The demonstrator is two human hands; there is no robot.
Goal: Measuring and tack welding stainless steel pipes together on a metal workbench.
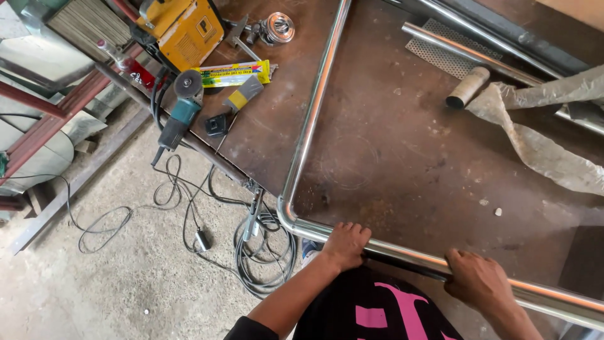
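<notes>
Two hands grip one bent steel tube [313, 113] lying on the rusty table [409, 157]. Left hand [345, 244] is curled over the near run just past the corner bend; right hand [479, 281] is closed round the same run further along. That run lies crosswise right under both hands, while the long leg stretches away from the corner, nearer the left hand, past a grinder [180, 113].
</notes>
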